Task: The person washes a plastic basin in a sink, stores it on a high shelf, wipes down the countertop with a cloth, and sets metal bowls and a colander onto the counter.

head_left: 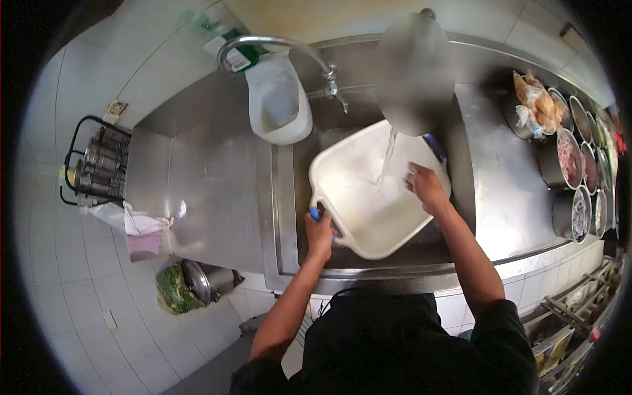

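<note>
A white plastic basin [365, 217] with blue handles sits tilted in the steel sink [289, 191]. My left hand [319, 236] is closed around the blue handle at its near left corner. Over the right part of the basin hangs my right hand [426, 187], fingers loosely bent and a little apart, with nothing visible in them. A stream of water [390, 155] falls into the basin and splashes on its floor. Where the stream starts is hidden behind a blurred grey patch, which also covers part of the basin's far rim.
A curved faucet [289, 43] rises behind the sink, beside a cut-open white jug [280, 99] and a green bottle [240, 49]. Several metal pots [559, 158] of food line the right counter. At left are a black wire rack [99, 161] and, lower down, a lidded pot [207, 282] beside leafy greens [174, 289].
</note>
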A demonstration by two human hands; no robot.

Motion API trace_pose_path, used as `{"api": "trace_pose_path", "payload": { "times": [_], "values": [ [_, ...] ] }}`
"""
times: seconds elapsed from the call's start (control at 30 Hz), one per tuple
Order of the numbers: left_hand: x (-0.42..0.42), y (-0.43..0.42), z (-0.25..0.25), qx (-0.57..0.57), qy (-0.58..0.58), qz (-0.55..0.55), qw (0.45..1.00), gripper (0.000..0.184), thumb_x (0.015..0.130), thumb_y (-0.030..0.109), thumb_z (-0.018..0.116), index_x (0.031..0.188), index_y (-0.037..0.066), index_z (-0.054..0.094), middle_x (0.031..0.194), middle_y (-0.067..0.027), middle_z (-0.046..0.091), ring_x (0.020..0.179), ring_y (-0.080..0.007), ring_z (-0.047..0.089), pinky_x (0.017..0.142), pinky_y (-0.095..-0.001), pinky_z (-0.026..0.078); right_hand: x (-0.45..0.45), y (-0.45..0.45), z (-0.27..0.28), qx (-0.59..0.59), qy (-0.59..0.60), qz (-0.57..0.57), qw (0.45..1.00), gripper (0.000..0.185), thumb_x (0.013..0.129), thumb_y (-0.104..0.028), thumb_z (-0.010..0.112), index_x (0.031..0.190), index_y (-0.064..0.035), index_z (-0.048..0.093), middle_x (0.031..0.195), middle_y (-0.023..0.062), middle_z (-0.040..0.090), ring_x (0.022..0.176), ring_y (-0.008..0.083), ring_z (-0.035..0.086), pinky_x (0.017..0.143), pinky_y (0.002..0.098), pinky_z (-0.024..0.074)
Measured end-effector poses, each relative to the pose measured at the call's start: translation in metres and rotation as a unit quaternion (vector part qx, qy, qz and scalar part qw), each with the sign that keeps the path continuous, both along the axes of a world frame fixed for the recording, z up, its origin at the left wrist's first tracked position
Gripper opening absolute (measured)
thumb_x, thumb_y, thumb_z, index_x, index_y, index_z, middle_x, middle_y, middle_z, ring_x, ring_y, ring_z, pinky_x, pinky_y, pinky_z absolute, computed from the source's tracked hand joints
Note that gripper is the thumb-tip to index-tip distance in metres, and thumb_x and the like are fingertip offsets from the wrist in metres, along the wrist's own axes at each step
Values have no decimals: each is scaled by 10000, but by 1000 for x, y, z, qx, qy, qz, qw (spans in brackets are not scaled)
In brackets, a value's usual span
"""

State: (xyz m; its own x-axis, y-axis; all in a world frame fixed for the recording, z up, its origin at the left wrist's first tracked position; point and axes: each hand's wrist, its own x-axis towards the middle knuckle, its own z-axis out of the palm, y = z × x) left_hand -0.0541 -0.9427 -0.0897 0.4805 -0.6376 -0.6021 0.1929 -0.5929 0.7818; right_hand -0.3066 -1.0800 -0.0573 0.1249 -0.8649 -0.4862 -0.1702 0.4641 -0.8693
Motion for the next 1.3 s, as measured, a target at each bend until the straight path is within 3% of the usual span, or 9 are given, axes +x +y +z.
{"api": "trace_pose_path", "payload": {
  "times": [0.13, 0.27, 0.37, 0.43, 0.67, 0.77, 0.83, 1.0, 1.3],
  "values": [
    [9, -14, -49, 63, -250, -102, 961, 840, 819, 291, 646, 1398, -102, 182, 1351, -315, 373, 1289, -381, 355, 1064, -468, 283, 64, -34, -6, 169, -237, -10, 957, 254, 903, -48, 437, 1073, 112, 537, 1009, 208, 578, 921, 319, 607, 866, 377, 542],
    [-39, -33, -8, 50, -504, -210, 836, 905, 732, 273, 709, 1432, -22, 218, 1418, -293, 273, 1340, -404, 222, 1122, -449, 175, 92, -43, -17, 129, -193, 4, 973, 242, 884, -25, 453, 1061, 113, 544, 1004, 198, 577, 900, 301, 613, 817, 368, 577],
    [-71, -70, -37, -105, -348, -232, 902, 541, 727, 89, 642, 1252, 49, 521, 1295, -276, 452, 1237, -422, 388, 1039, -458, 326, 88, -38, -22, -57, 8, 112, 992, 199, 808, -3, 526, 963, 72, 626, 906, 205, 643, 814, 320, 649, 778, 373, 561],
    [-86, -106, -15, -94, -231, -254, 934, 100, 757, 67, 554, 792, 28, 639, 851, -187, 664, 903, -365, 626, 808, -428, 499, 80, -28, 26, -310, 304, 269, 860, 152, 779, -13, 566, 875, 52, 663, 856, 209, 666, 782, 327, 663, 791, 369, 534],
    [-66, -94, -53, -150, -341, -310, 874, 260, 801, 273, 616, 893, 35, 665, 871, -223, 659, 909, -388, 618, 863, -483, 454, 146, -41, 94, -499, 245, 174, 813, 73, 664, -82, 641, 711, -25, 645, 710, 202, 628, 692, 385, 622, 660, 446, 506],
    [-47, -25, -1, 24, -366, -155, 917, 562, 757, 314, 708, 1228, 89, 500, 1299, -246, 445, 1313, -427, 254, 1056, -523, 236, 212, -76, 124, -535, 221, 197, 792, 126, 696, -138, 675, 763, -33, 654, 735, 193, 634, 728, 384, 627, 672, 455, 508],
    [-31, 5, -33, 65, -425, -102, 897, 730, 700, 276, 730, 1268, -30, 388, 1348, -267, 341, 1238, -395, 374, 1003, -469, 343, 254, -108, 121, -553, 296, 236, 742, 187, 685, -207, 702, 785, -53, 666, 816, 172, 656, 778, 372, 640, 700, 443, 518],
    [4, 30, -139, 113, 93, 35, 989, 758, 705, 223, 699, 1278, -113, 335, 1199, -272, 503, 1092, -336, 529, 913, -377, 440, 323, -213, -12, -645, 357, 172, 653, 455, 747, -361, 670, 1077, -58, 592, 955, 207, 653, 915, 379, 623, 774, 454, 509],
    [4, 13, -132, 163, 38, 86, 982, 532, 840, 351, 566, 1195, -41, 508, 1113, -244, 598, 1013, -373, 596, 852, -442, 469, 227, -88, 130, -596, 133, -43, 791, 216, 759, -100, 662, 905, 14, 552, 836, 234, 612, 769, 402, 598, 681, 456, 469]
  ]
}}
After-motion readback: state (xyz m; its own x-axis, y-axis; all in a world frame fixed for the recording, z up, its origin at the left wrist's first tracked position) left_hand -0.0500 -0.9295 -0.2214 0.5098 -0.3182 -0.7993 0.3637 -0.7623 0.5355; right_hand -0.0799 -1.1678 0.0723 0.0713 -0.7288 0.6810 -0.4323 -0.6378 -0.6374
